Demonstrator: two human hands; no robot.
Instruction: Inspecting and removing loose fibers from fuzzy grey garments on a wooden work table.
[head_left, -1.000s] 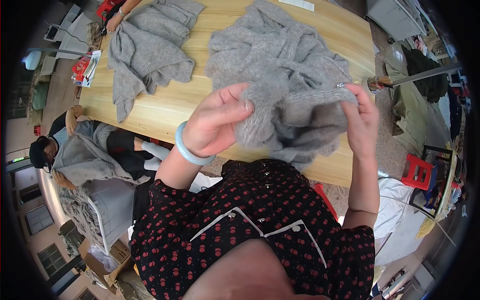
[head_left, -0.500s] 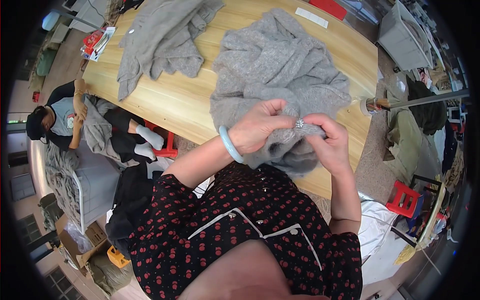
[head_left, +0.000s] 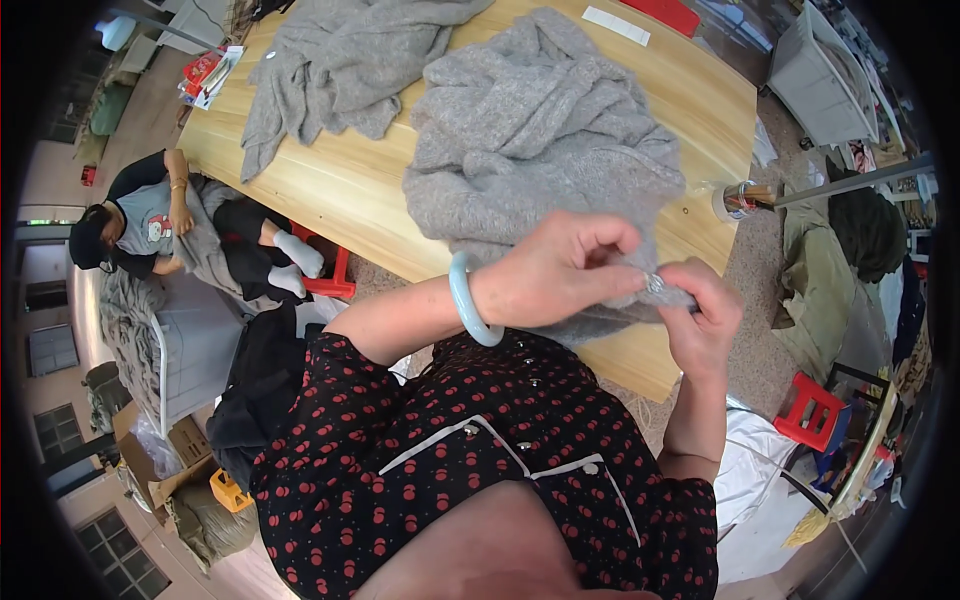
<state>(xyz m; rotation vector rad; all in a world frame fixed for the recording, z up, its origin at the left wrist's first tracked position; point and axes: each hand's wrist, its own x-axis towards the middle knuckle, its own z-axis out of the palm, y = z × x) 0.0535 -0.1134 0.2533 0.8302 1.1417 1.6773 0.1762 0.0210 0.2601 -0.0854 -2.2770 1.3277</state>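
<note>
A fluffy grey knitted garment lies bunched on the wooden table, its near edge drawn toward me. My left hand, with a pale blue bangle on its wrist, pinches that edge between thumb and fingers. On the other side, my right hand grips the same edge, fingers closed on it. A small shiny silvery piece shows between the two hands; I cannot tell whether it is a button or beading. My fingers hide part of the knit there.
Another grey knitted garment lies at the table's far left. A jar holding tools stands at the right edge. A seated person handles grey knit at left. A red stool stands at right.
Both hands have shifted right and slightly toward me, taking the garment's edge and the silvery piece with them. My head view has moved a little.
</note>
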